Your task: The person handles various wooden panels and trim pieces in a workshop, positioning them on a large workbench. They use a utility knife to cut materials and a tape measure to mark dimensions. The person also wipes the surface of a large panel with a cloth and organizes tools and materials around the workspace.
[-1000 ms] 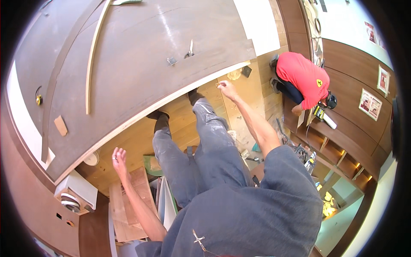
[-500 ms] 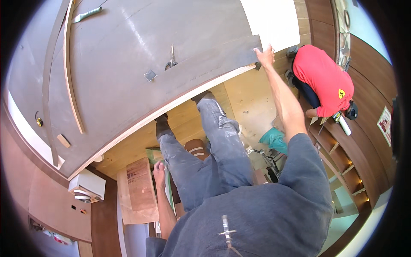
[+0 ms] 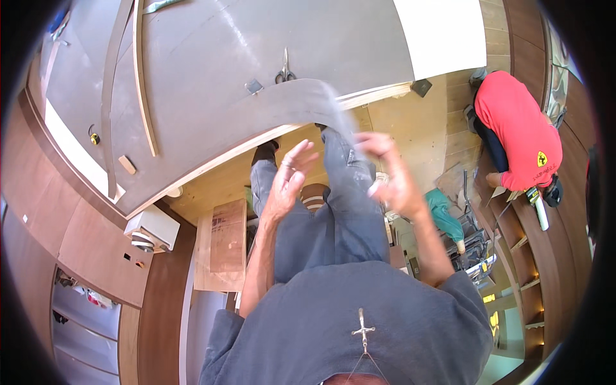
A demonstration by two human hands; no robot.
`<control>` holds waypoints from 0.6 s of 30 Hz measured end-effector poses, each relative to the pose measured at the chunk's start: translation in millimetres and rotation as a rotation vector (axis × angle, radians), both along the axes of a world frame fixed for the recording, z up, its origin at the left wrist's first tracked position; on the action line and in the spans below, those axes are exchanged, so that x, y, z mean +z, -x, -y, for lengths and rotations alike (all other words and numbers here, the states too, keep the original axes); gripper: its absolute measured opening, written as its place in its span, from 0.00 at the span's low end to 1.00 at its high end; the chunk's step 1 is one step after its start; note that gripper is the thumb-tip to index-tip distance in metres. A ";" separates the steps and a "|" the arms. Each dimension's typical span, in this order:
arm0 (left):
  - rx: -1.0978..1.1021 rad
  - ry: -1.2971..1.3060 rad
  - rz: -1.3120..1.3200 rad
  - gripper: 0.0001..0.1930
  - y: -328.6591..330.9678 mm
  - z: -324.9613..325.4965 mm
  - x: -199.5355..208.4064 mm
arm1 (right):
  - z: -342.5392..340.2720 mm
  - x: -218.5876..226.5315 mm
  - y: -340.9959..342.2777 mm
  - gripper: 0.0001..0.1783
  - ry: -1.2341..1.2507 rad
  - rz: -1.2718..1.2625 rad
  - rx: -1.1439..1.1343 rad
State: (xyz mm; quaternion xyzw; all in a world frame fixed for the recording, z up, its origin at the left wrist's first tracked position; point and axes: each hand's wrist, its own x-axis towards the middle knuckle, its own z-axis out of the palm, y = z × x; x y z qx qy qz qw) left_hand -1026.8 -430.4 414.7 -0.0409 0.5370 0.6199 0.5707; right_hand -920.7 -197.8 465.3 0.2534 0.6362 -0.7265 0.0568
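Note:
A thin grey strip (image 3: 282,104) lies along the near edge of the grey-topped workbench (image 3: 199,96). Its right end is lifted and bends toward me, blurred by motion. Close to that end is my right hand (image 3: 394,176), also smeared; thumb and fingers look apart, but whether they grip the strip is unclear. My left hand (image 3: 289,183) is raised over my lap, open and holding nothing. Just beyond the strip lie black-handled scissors (image 3: 284,72) and a small dark square piece (image 3: 254,86).
A curved wooden strip (image 3: 144,90), a tape measure (image 3: 95,138) and a small wood block (image 3: 127,165) lie on the bench's left. A white sheet (image 3: 443,38) covers its far right. At right a person in a red shirt (image 3: 516,128) bends low near shelves. Metal tools and teal cloth (image 3: 440,212) sit below.
My right hand has moved back toward me and left from the bench's right end; the strip's end has lifted and curved. My left hand has risen from beside my leg and opened.

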 end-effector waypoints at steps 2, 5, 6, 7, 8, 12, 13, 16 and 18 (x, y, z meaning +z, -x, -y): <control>0.118 0.008 0.104 0.46 -4.9 14.1 28.8 | 50.1 20.5 26.7 0.32 -0.058 -0.064 0.152; 0.347 0.046 0.114 0.54 13.6 69.8 69.8 | 118.8 28.3 64.0 0.25 -0.254 -0.095 0.265; 0.356 0.101 0.061 0.53 29.0 93.8 81.9 | 139.9 28.4 75.1 0.23 -0.347 -0.107 0.310; 0.399 0.115 -0.002 0.47 38.9 114.1 91.0 | 160.0 25.5 85.8 0.23 -0.435 -0.150 0.340; 0.428 0.117 -0.077 0.42 48.2 134.9 98.3 | 178.6 22.1 95.3 0.23 -0.405 -0.201 0.349; 0.404 0.391 -0.230 0.28 83.1 214.0 75.0 | 230.4 -5.6 131.8 0.21 -0.371 -0.401 0.389; 0.443 0.354 -0.214 0.26 90.9 232.2 55.9 | 233.5 -17.1 140.4 0.20 -0.376 -0.394 0.356; 0.487 0.344 -0.149 0.28 108.9 298.4 -2.8 | 227.6 -50.0 158.4 0.25 -0.678 -0.250 0.301; 0.447 0.539 -0.121 0.34 123.7 338.0 -45.3 | 231.8 -64.2 168.2 0.29 -0.789 -0.169 0.377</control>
